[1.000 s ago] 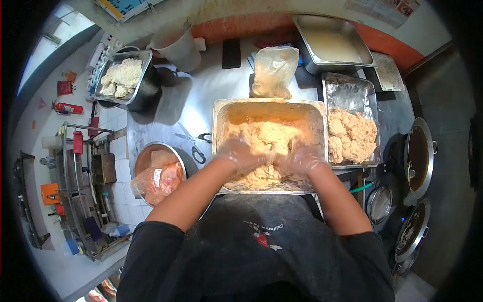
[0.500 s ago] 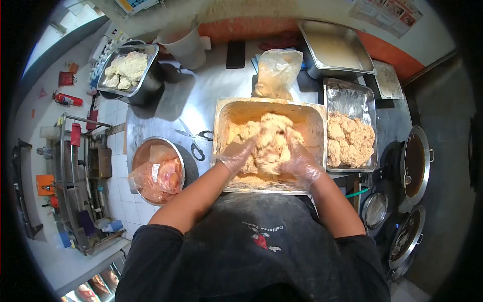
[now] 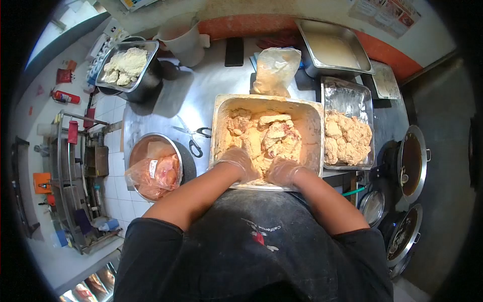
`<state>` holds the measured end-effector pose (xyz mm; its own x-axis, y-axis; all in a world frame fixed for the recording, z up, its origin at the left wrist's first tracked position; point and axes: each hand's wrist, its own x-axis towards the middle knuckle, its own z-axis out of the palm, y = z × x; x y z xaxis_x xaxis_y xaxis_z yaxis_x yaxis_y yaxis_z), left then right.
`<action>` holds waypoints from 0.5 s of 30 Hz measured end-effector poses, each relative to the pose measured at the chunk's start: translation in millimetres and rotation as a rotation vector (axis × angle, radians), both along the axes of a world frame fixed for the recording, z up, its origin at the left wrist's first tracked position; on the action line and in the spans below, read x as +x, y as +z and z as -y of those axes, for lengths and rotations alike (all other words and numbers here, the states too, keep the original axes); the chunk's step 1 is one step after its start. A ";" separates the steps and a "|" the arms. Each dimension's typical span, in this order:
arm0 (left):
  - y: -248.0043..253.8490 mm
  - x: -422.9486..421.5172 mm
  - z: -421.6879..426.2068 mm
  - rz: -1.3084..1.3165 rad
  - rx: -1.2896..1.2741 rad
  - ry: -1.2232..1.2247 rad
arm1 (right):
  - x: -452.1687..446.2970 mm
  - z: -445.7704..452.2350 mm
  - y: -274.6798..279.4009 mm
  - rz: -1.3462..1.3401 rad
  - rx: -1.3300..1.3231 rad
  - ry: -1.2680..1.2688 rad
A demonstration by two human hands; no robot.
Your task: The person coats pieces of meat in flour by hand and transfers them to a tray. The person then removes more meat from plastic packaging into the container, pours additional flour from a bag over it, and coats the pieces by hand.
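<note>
Both my hands wear clear plastic gloves and reach into a metal pan (image 3: 318, 136) of loose flour. My left hand (image 3: 240, 163) is at the pan's near left, its fingers sunk in the flour. Near the middle of the front edge is my right hand (image 3: 283, 171), its fingertips buried at the lower side of the coated meat pieces (image 3: 282, 136). What either hand holds is hidden. Another coated piece (image 3: 239, 123) lies at the back left of the pan. On the right, a metal tray (image 3: 347, 90) bears several coated pieces.
Scissors (image 3: 193, 138) and a bowl (image 3: 135, 151) with bagged raw meat are at left. Behind stand a flour bag (image 3: 275, 70), a white jug (image 3: 185, 48), a dark phone-like slab (image 3: 234, 52) and a liquid-filled pan (image 3: 332, 50). Two large woks (image 3: 413, 161) (image 3: 405, 234) are at right.
Both hands have moved down toward the pan's near edge and closer together. The meat pieces, lifted and blurred between the hands half a second ago, now rest in the flour beyond them.
</note>
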<state>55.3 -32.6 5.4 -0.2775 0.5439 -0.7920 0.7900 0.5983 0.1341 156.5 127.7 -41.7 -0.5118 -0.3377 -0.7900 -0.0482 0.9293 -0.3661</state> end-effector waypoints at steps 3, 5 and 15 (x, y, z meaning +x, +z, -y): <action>-28.2 -9.1 -3.7 0.113 0.004 0.014 | -17.8 26.7 32.4 0.060 0.057 -0.391; -17.9 -10.1 -1.0 0.173 0.040 0.162 | -22.8 29.9 40.9 0.036 0.045 -0.327; 55.0 -13.5 26.7 0.170 0.221 0.556 | 17.5 -33.3 100.7 -0.337 -0.151 -1.023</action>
